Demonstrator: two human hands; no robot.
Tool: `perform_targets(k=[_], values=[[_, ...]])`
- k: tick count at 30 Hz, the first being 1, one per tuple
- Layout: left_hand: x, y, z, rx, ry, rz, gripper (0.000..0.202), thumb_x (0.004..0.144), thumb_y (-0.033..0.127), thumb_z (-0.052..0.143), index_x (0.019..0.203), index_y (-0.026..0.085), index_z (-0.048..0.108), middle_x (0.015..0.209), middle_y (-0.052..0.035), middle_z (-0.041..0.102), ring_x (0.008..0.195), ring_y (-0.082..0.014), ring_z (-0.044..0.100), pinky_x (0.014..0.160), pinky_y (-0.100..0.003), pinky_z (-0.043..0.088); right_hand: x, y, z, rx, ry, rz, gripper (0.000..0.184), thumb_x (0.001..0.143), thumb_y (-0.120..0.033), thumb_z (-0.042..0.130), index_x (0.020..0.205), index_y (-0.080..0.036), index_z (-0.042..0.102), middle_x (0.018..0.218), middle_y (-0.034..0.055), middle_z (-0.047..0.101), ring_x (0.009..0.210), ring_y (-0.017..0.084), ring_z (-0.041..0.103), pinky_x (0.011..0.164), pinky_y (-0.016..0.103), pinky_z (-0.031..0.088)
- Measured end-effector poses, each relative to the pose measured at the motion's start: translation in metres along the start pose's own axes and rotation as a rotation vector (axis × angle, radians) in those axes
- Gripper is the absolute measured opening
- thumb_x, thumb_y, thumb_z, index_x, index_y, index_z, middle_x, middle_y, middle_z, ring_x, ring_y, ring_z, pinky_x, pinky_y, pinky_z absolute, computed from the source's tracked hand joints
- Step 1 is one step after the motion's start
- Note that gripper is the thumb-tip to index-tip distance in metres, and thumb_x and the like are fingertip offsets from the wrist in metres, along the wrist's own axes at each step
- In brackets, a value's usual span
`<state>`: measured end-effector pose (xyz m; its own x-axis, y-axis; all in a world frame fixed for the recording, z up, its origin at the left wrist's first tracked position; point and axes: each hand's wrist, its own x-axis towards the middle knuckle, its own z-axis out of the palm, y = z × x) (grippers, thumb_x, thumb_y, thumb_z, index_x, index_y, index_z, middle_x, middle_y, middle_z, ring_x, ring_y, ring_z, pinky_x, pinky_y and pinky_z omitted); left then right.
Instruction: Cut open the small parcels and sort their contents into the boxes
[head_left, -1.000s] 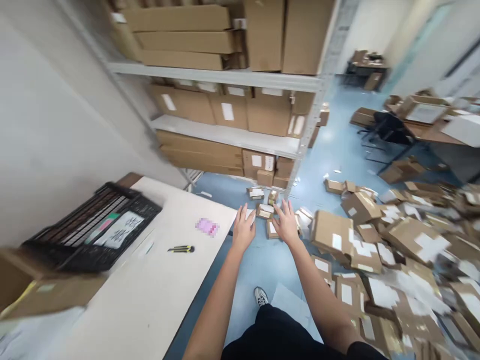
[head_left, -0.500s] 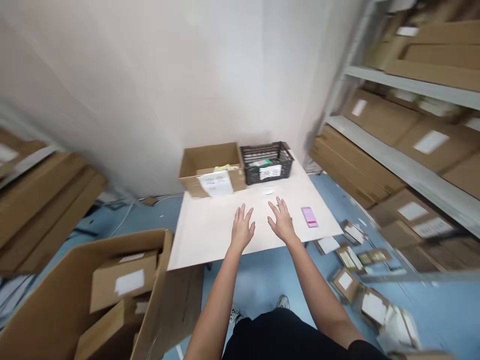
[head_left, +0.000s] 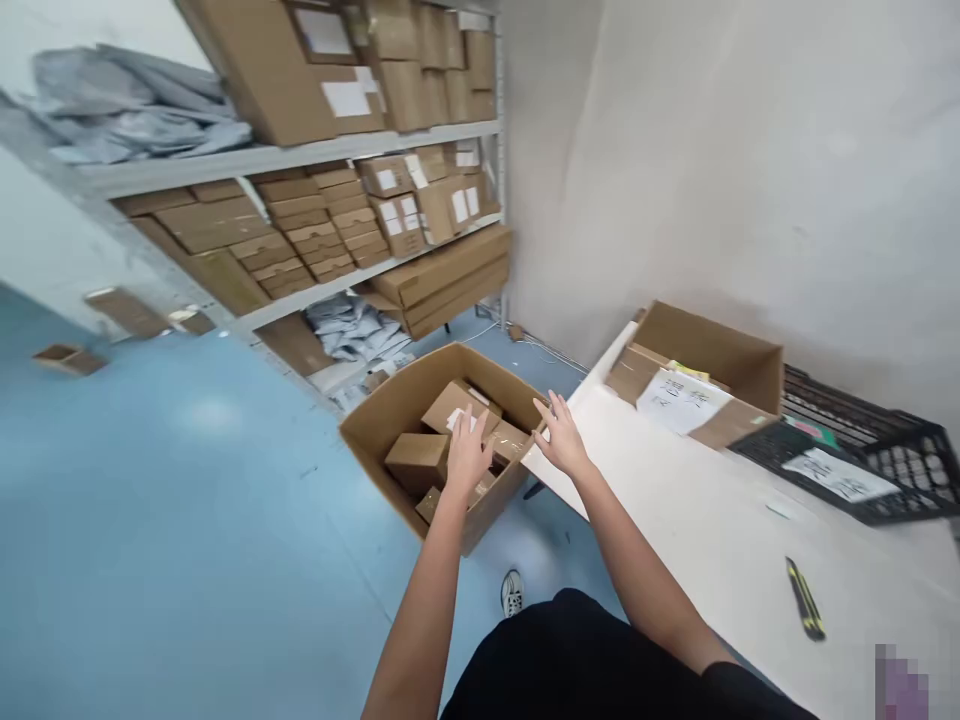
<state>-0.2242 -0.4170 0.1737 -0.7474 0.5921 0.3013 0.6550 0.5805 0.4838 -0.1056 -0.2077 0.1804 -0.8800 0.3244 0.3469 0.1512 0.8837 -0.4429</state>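
Both my arms reach forward with nothing in them. My left hand [head_left: 466, 452] hovers with spread fingers over a large open cardboard box [head_left: 375, 425] on the blue floor, which holds several small brown parcels [head_left: 417, 460]. My right hand [head_left: 560, 436] is open too, fingers apart, above the near corner of a white table [head_left: 675, 500] beside that box. Neither hand touches anything that I can see.
On the table stand an open cardboard box [head_left: 720, 350] with a paper sheet, a black plastic crate [head_left: 877, 465] and a yellow-black utility knife [head_left: 805, 598]. Metal shelving [head_left: 300, 160] stacked with cardboard boxes fills the left. My shoe [head_left: 512, 592] is on the floor.
My view has swung far round to the left, from the parcels strewn on the floor, past the table, to the big open box. Both hands stay open and held out in front.
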Motion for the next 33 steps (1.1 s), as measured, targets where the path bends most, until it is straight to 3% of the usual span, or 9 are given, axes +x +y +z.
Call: perform_targets(k=[3, 6, 16, 20, 23, 27, 33], values=[[-0.007, -0.048, -0.014, 0.023, 0.043, -0.138, 0.060, 0.094, 0.027, 0.057, 0.153, 0.026, 0.046, 0.168, -0.0104, 0.031, 0.154, -0.0339, 0.031, 0.123, -0.054, 0.036, 0.038, -0.020, 0.035, 0.026, -0.069, -0.061, 0.076, 0.091, -0.021, 0.062, 0.162, -0.031, 0.035, 0.172, 0.0092, 0.020, 0.158, 0.036, 0.019, 0.122, 0.060, 0.032], [-0.008, -0.080, -0.008, 0.024, 0.044, -0.239, 0.060, 0.094, 0.029, 0.056, 0.153, 0.025, 0.046, 0.168, -0.0128, 0.031, 0.153, -0.0343, 0.032, 0.122, -0.055, 0.038, 0.068, -0.021, 0.064, 0.041, -0.139, -0.084, 0.077, 0.090, -0.022, 0.063, 0.162, -0.031, 0.035, 0.172, 0.0091, 0.020, 0.157, 0.036, 0.020, 0.121, 0.058, 0.035], [0.034, -0.128, 0.064, 0.044, -0.117, -0.490, 0.065, 0.088, 0.027, 0.066, 0.151, 0.024, 0.048, 0.168, -0.0154, 0.032, 0.153, -0.0370, 0.034, 0.119, -0.056, 0.040, 0.156, 0.033, 0.153, 0.132, -0.349, -0.126, 0.081, 0.090, -0.024, 0.061, 0.164, -0.029, 0.029, 0.173, 0.0084, 0.015, 0.157, 0.037, 0.021, 0.120, 0.060, 0.037], [0.039, -0.155, 0.080, 0.075, -0.166, -0.574, 0.068, 0.085, 0.024, 0.068, 0.150, 0.023, 0.049, 0.167, -0.0163, 0.034, 0.152, -0.0367, 0.035, 0.119, -0.054, 0.039, 0.186, 0.039, 0.188, 0.176, -0.440, -0.167, 0.079, 0.090, -0.023, 0.060, 0.163, -0.025, 0.031, 0.172, 0.0111, 0.017, 0.157, 0.036, 0.021, 0.122, 0.057, 0.035], [0.028, -0.179, 0.093, 0.100, -0.180, -0.683, 0.064, 0.087, 0.024, 0.066, 0.149, 0.024, 0.050, 0.165, -0.0165, 0.036, 0.150, -0.0358, 0.039, 0.117, -0.053, 0.041, 0.197, 0.033, 0.218, 0.183, -0.527, -0.218, 0.078, 0.091, -0.022, 0.060, 0.163, -0.026, 0.032, 0.172, 0.0107, 0.019, 0.157, 0.034, 0.022, 0.122, 0.055, 0.035], [0.001, -0.214, 0.131, 0.082, -0.294, -0.857, 0.064, 0.085, 0.021, 0.066, 0.147, 0.023, 0.052, 0.166, -0.0182, 0.033, 0.147, -0.0365, 0.043, 0.113, -0.051, 0.045, 0.194, 0.020, 0.268, 0.156, -0.623, -0.269, 0.076, 0.091, -0.021, 0.060, 0.162, -0.027, 0.033, 0.172, 0.0106, 0.019, 0.155, 0.034, 0.027, 0.120, 0.053, 0.038], [-0.022, -0.281, 0.218, -0.074, -0.470, -0.975, 0.072, 0.078, 0.025, 0.074, 0.147, 0.023, 0.052, 0.168, -0.0224, 0.027, 0.144, -0.0389, 0.047, 0.110, -0.051, 0.046, 0.169, 0.021, 0.366, 0.147, -0.759, -0.280, 0.075, 0.091, -0.024, 0.060, 0.162, -0.027, 0.034, 0.172, 0.0093, 0.020, 0.152, 0.032, 0.034, 0.115, 0.049, 0.045]])
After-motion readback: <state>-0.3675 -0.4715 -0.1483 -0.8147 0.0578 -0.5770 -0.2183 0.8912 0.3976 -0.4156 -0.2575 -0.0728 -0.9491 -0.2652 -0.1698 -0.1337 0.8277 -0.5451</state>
